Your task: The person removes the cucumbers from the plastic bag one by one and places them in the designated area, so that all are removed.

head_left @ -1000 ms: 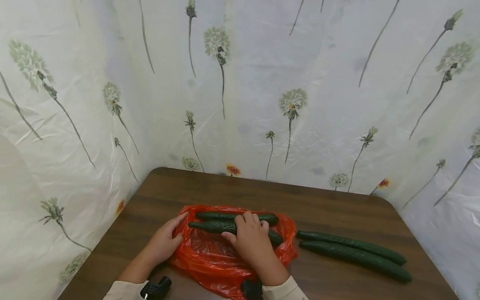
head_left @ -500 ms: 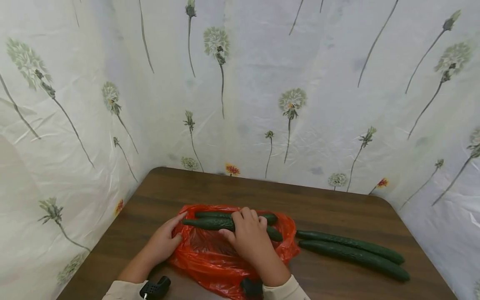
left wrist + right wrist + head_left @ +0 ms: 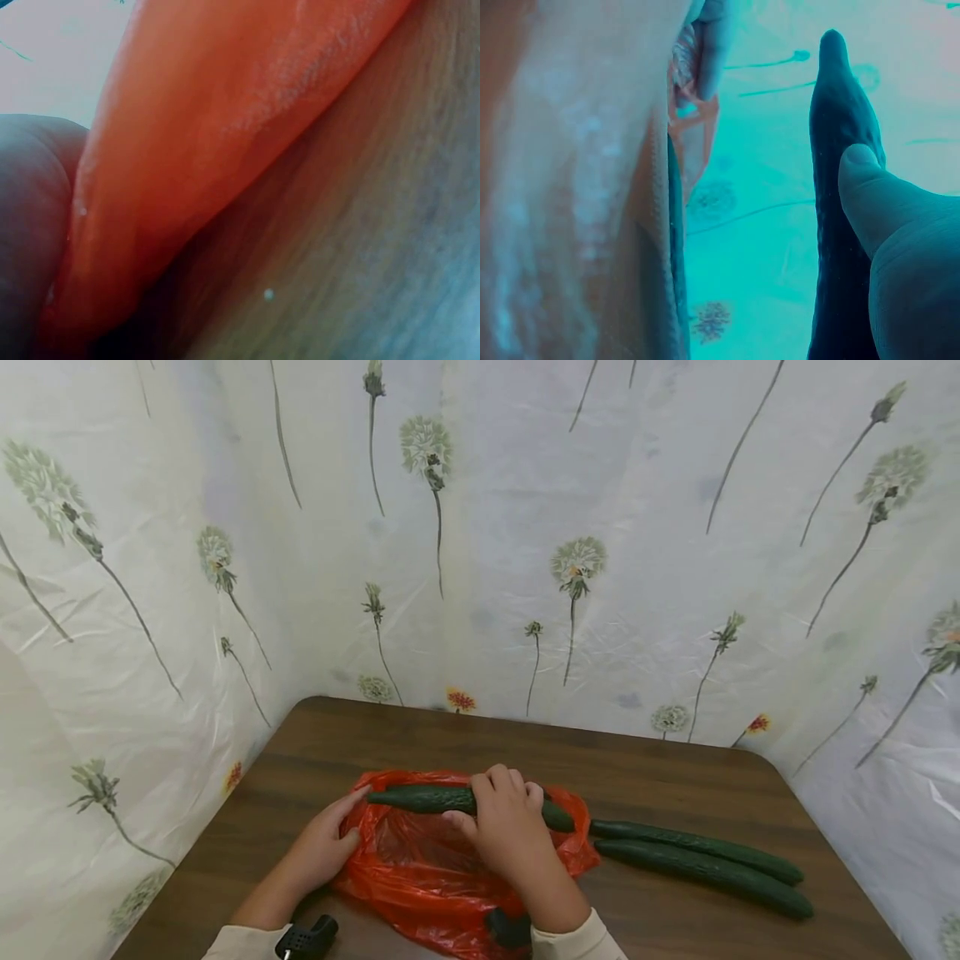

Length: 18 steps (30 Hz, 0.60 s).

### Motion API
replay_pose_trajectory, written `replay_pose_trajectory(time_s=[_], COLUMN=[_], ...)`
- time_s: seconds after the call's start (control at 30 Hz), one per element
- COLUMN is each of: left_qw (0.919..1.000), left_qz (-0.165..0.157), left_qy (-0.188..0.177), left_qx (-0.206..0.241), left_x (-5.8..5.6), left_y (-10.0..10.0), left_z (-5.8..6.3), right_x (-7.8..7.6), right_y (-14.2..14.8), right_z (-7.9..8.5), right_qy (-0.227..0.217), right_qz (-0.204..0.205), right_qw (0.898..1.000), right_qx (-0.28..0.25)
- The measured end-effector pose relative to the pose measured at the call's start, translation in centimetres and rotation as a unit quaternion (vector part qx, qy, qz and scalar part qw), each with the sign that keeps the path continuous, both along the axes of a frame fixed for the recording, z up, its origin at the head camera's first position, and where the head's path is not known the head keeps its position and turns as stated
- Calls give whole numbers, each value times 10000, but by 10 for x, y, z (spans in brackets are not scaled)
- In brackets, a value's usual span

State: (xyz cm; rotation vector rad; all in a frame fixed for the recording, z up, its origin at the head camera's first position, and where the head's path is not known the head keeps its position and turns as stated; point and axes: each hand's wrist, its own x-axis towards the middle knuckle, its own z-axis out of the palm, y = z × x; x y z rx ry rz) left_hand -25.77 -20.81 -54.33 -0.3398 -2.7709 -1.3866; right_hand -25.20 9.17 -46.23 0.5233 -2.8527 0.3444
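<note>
In the head view my right hand (image 3: pixel 513 827) grips a dark green cucumber (image 3: pixel 427 799) around its middle, with the thumb on the near side. The cucumber lies across the upper part of a crumpled red plastic bag (image 3: pixel 420 893), whose mouth gapes. Its narrow end points toward my left hand (image 3: pixel 322 852), which holds the bag's left edge. The right wrist view shows the thumb against the held cucumber (image 3: pixel 836 225), apart from the bag. A dark green strip of another cucumber (image 3: pixel 676 247) shows by the bag there. The left wrist view has a red bag fold (image 3: pixel 172 150) beside a finger.
Two more cucumbers (image 3: pixel 697 839) lie side by side on the brown wooden table (image 3: pixel 450 735), right of the bag. Behind the table hangs a pale sheet (image 3: pixel 487 543) printed with dandelions. Black wrist devices (image 3: pixel 307 937) sit at the cuffs.
My right hand has raised the cucumber up and away from the bag's inside. It now covers most of the other cucumber behind it. The left hand has stayed at the bag's edge.
</note>
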Motion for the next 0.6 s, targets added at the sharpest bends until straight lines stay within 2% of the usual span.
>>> replay_pose_trajectory(time_s=[0.2, 0.37, 0.6], left_qw=[10000, 10000, 9999], left_qz=[39, 14, 3], left_qy=[31, -41, -55], left_qx=[-15, 65, 109], left_x=[0, -1, 0], left_y=[1, 1, 0], left_z=[-1, -1, 0], right_x=[3, 5, 11], right_y=[3, 6, 12], right_z=[2, 4, 19], right_qy=[23, 300, 614], right_qz=[-102, -191, -180], right_qw=[9999, 9991, 9964], right_qx=[-58, -250, -553])
